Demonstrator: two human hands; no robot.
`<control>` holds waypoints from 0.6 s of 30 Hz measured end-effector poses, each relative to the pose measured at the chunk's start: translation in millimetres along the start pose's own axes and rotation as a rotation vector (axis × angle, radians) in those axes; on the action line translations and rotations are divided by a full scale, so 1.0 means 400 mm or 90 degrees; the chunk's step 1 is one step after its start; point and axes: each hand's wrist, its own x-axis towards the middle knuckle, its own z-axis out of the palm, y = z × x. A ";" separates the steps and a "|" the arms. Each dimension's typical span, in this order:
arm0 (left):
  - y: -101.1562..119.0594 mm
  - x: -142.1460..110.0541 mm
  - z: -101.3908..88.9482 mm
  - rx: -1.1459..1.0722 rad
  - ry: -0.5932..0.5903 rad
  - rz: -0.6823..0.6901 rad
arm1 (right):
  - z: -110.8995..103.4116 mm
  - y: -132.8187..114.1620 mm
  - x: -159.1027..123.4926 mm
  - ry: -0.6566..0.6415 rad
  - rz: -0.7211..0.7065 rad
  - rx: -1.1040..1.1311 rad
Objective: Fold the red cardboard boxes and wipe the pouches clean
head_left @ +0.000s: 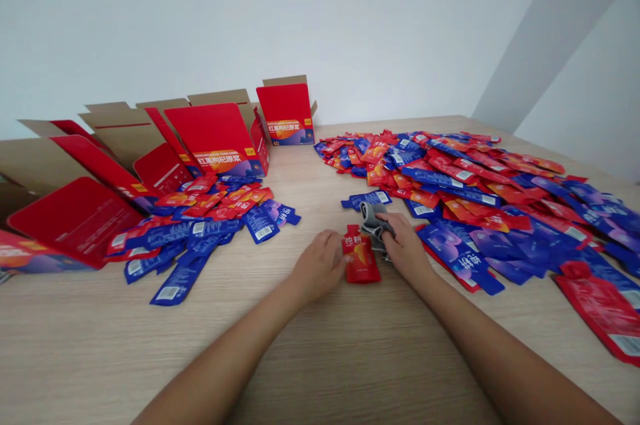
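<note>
A red pouch [361,258] with white lettering and an orange print is in front of me, its top toward the wall. Curled at its left edge, the fingers of my left hand [323,261] grip the pouch, though the fingertips are partly hidden. My right hand [404,246] is closed around a folded grey cloth [376,219], just right of the pouch's upper part. A blue pouch [367,199] lies just beyond the cloth.
A large heap of red and blue pouches [470,185] spreads across the right side. A smaller pile [200,225] lies at left, before several open red cartons [215,135]. Another open carton [286,115] stands farther back by the wall. One red pouch [603,308] lies near right.
</note>
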 end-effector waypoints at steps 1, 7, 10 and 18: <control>-0.010 0.007 0.010 0.012 -0.005 0.057 | 0.000 -0.006 0.000 0.008 -0.009 0.020; -0.010 0.020 0.033 0.128 -0.102 0.161 | -0.009 -0.041 -0.005 0.013 -0.046 0.042; 0.026 0.002 0.019 0.208 -0.054 0.095 | -0.015 -0.045 -0.005 0.023 -0.055 0.049; 0.006 -0.003 0.019 0.161 0.018 -0.001 | -0.023 -0.093 -0.031 -0.054 -0.097 -0.040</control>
